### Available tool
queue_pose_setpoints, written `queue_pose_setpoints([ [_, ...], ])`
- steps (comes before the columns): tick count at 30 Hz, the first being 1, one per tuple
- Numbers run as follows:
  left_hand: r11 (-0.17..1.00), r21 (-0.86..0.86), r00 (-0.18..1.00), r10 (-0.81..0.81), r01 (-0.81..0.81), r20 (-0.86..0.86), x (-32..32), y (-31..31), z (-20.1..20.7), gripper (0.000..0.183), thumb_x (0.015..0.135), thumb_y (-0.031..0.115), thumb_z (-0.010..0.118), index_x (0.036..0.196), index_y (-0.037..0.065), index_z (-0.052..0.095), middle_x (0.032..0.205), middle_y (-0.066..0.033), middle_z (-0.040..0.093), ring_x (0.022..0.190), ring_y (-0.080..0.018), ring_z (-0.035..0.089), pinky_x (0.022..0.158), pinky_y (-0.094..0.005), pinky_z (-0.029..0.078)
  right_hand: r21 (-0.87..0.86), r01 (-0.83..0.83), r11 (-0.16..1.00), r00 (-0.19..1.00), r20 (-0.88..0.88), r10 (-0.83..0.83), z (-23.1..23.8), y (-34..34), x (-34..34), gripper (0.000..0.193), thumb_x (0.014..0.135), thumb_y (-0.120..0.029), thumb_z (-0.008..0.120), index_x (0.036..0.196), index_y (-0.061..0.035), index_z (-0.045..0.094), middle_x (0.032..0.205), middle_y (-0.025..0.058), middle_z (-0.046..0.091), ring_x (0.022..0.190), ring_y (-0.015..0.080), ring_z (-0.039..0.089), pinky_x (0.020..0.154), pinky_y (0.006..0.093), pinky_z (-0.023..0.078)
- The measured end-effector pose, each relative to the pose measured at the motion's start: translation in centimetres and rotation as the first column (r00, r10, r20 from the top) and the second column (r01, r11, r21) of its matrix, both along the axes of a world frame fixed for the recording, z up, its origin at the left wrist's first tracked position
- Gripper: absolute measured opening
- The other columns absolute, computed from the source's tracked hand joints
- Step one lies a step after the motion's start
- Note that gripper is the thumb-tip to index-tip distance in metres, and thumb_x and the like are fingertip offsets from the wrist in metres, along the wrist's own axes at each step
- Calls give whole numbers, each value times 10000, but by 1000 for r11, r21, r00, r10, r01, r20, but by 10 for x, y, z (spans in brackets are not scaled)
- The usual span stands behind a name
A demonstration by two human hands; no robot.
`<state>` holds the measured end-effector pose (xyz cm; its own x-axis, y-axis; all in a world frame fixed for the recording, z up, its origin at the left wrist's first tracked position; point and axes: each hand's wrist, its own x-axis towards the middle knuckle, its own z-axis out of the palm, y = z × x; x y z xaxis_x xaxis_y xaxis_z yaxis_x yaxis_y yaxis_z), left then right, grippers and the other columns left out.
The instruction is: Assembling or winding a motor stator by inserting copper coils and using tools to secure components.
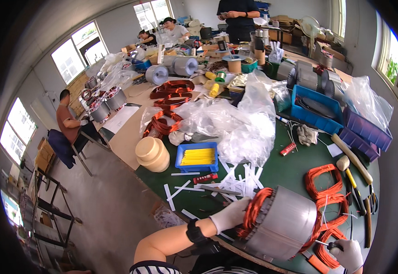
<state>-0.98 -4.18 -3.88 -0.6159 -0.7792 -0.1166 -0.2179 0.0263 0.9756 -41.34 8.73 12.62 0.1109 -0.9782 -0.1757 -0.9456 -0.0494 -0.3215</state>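
Fingers of my left hand [230, 214] press flat against the copper windings [253, 210], bracing the steel stator [283, 223] lying sideways at the near table edge. My right hand [348, 255] pinches a thin tool [322, 243] at its far end. Green table [290, 171], cluttered; a busy, window-lit workshop around me.

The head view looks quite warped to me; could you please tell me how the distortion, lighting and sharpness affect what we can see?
In the head view, fisheye bending curves the green table edge and darkens the corners; daylight blows out the windows; the clear plastic bags glare white; the left hand on the motor stator and the right hand stay fairly sharp; distant people are soft.
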Motion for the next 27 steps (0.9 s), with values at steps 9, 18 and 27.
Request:
queue_pose_setpoints([
  [9, 982, -89, 982, 160, -169, -103, -17, 6, -26, 347, 955, 244, 581, 1122, -56, 536, 999, -233, 656, 957, -320, 651, 820, -370, 484, -60, 14, 998, 979, 206, -1, -18, -3, 3, 200, 850, -129, 650, 1022, -37, 695, 831, 205, 682, 659, 352, 647, 597, 391, 494],
  [18, 966, 86, 968, 248, -244, -44, -10, 17, 46, 330, 940, 201, 551, 1149, -53, 560, 988, -254, 661, 936, -400, 646, 796, -405, 496, -195, -164, 967, 986, -12, 165, -14, -6, 32, 180, 866, -174, 663, 983, -41, 693, 727, 214, 635, 622, 337, 621, 599, 401, 492],
  [27, 971, -19, 971, 238, -237, 32, -16, 10, 32, 309, 939, 199, 566, 1108, -59, 541, 994, -275, 646, 963, -407, 639, 804, -430, 489, -210, -169, 963, 982, 48, 183, -25, -17, 27, 177, 853, -157, 685, 964, -20, 684, 782, 209, 664, 675, 345, 652, 629, 411, 510],
])
